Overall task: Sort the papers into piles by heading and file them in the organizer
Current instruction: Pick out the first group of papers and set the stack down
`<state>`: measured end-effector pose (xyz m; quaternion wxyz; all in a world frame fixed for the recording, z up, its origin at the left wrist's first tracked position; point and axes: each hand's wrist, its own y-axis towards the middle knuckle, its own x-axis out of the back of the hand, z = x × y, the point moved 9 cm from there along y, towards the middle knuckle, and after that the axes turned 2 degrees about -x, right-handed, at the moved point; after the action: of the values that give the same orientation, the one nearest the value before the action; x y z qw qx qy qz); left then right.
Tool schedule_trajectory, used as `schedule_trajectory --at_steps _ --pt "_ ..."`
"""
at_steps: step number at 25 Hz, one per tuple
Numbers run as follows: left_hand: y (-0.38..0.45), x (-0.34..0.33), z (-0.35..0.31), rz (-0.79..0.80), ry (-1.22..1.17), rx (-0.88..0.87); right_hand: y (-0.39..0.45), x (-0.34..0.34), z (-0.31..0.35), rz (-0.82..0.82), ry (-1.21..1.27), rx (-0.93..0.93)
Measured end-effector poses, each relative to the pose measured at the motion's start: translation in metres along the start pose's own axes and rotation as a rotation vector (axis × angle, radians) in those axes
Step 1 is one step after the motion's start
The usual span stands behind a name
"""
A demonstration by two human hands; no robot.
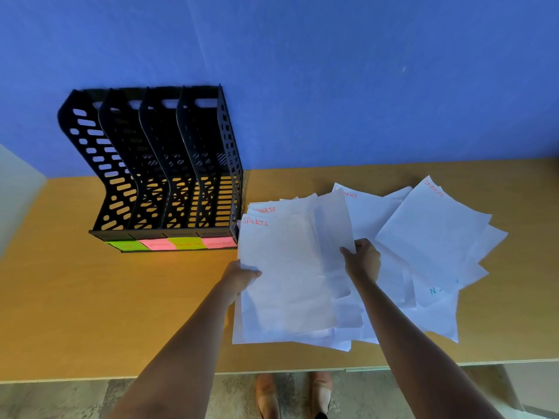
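Observation:
A black four-slot organizer (157, 164) stands at the back left of the table, with green and pink sticky labels (171, 244) along its front base. White papers lie scattered to its right. A sheet headed SPORTS (281, 267) is on top at the left, with my left hand (242, 278) gripping its left edge. My right hand (363, 258) pinches the lower edge of a sheet (331, 225) that stands tilted up beside it. Sheets headed FINANCE (429, 231) lie further right, overlapping others. One sheet with blue writing (435, 293) peeks out at the lower right.
The wooden table (90, 297) meets a blue wall (302, 71) at the back. Its front edge runs across the bottom of the view, with my shoes (296, 394) on the floor below.

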<state>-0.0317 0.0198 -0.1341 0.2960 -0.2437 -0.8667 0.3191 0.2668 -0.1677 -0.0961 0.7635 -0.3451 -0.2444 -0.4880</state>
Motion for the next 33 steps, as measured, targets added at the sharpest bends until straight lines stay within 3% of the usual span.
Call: schedule_trajectory --at_steps 10,13,15,18,20,27,33 --pt "-0.001 -0.001 0.001 -0.027 0.009 0.014 0.013 0.039 -0.004 -0.102 -0.044 0.077" --pt "-0.001 0.002 0.005 -0.052 0.018 0.024 0.003 0.049 0.009 -0.206 -0.127 0.235" --pt "-0.001 0.001 0.005 -0.056 0.025 0.029 -0.009 0.033 0.019 -0.153 -0.155 0.341" --pt "-0.002 0.001 0.006 -0.056 0.03 0.029 -0.014 -0.011 0.006 0.107 -0.081 0.141" --pt "-0.002 0.001 0.005 -0.055 0.022 0.026 -0.015 -0.027 -0.002 0.169 -0.078 0.049" --pt "0.001 0.0 -0.002 -0.046 -0.025 0.005 0.001 -0.003 0.001 0.055 -0.031 0.085" --pt "0.002 -0.01 -0.008 -0.021 -0.061 -0.022 0.028 0.036 -0.018 0.027 -0.15 0.099"
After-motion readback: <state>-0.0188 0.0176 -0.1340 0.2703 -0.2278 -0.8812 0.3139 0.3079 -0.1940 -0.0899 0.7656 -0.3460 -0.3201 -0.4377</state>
